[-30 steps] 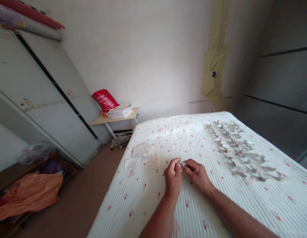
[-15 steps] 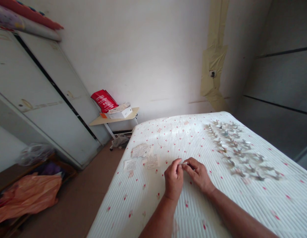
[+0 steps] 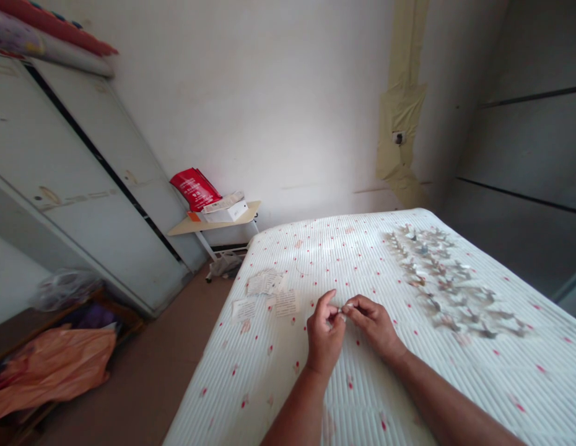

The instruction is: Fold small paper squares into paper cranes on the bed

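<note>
Above the middle of the bed, my left hand [image 3: 326, 334] and my right hand [image 3: 372, 323] meet at the fingertips. Both pinch a small folded piece of paper [image 3: 342, 310], mostly covered by my fingers. My left index finger is raised off it. To the left lie flat printed paper squares [image 3: 287, 303], some loose and some in an overlapping pile [image 3: 264, 282]. On the right side of the bed stand rows of small folded paper figures [image 3: 448, 285], bird-like in shape.
The bed [image 3: 316, 248] has a white ribbed cover with red dots. Past its far left corner, a small table [image 3: 186, 227] carries a red bag [image 3: 195, 188] and a white box [image 3: 226, 212]. A wardrobe [image 3: 74, 186] stands left; an orange plastic bag [image 3: 60, 365] lies lower left.
My left index finger has lifted and straightened away from the folded paper. Both hands stay in nearly the same place, still pinching it.
</note>
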`<state>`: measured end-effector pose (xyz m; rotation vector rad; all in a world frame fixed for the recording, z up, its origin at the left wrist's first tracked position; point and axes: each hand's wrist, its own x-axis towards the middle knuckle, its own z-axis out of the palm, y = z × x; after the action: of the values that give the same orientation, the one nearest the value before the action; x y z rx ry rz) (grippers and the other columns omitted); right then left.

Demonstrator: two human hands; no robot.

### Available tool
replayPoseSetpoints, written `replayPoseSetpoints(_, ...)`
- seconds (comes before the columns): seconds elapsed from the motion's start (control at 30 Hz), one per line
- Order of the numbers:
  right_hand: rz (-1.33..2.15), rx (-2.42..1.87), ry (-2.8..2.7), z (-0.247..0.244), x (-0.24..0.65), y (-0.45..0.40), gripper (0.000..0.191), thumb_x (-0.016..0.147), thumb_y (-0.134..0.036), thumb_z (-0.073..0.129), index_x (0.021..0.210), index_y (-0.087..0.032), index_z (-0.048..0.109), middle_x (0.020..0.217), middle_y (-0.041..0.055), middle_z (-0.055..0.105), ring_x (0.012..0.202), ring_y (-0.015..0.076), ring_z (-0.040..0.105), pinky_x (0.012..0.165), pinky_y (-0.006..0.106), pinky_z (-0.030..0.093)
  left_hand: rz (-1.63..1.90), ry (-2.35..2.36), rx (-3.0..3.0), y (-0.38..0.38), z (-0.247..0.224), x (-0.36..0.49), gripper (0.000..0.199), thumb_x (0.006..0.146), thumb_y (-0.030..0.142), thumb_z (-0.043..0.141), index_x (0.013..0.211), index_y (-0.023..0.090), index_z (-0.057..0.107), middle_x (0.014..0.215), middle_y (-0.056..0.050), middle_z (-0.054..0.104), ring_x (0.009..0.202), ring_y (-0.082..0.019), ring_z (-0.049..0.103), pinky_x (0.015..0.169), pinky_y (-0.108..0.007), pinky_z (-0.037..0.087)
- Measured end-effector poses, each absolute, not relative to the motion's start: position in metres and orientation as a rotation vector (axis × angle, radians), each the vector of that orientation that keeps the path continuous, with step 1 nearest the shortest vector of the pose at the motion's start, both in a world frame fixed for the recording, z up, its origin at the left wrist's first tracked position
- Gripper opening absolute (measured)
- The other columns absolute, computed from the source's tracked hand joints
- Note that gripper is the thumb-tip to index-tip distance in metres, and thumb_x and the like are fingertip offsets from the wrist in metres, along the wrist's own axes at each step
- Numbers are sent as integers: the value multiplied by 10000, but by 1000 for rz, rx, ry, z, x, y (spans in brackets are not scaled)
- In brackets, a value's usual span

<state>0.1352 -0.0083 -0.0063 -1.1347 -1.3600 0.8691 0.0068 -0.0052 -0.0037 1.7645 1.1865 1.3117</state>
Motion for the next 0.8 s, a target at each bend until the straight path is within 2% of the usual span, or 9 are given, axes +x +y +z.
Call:
replayPoseSetpoints(0.23, 824, -1088, -1365, -2, 133, -9, 184, 775, -348, 557, 707, -177, 574, 719, 16, 546, 694, 142, 511, 653, 255, 418, 1335, 1134, 1797, -8, 1, 6, 483, 777, 138, 445, 1258, 173, 408, 661, 31, 552, 627, -99, 507, 663, -216, 424)
replayPoseSetpoints(0.43, 1030, -1023, -1225, -2, 132, -10, 215, 739, -384, 591, 747, -170, 573, 771, 28, 584, 678, 139, 523, 635, 264, 433, 1308, 1062, 1808, -12, 7, 6, 542, 784, 190, 474, 1308, 168, 335, 697, 16, 571, 642, -110, 519, 659, -225, 434)
replayPoseSetpoints(0.57, 1086, -1023, -1152, -2, 134, -10, 204, 711, -363, 619, 749, -170, 565, 932, 55, 603, 716, 144, 540, 647, 271, 432, 1333, 1070, 1788, -12, 8, 8, 593, 730, 128, 504, 1298, 177, 344, 687, 28, 559, 641, -102, 505, 677, -219, 434)
replayPoseSetpoints(0.8, 1209, -934, -1124, 4, 137, -10, 232, 676, -307, 646, 838, -178, 541, 789, 16, 566, 700, 143, 525, 660, 272, 426, 1298, 998, 1678, -9, 4, 7, 594, 746, 111, 485, 1312, 178, 319, 657, 42, 507, 637, -93, 472, 677, -213, 411)
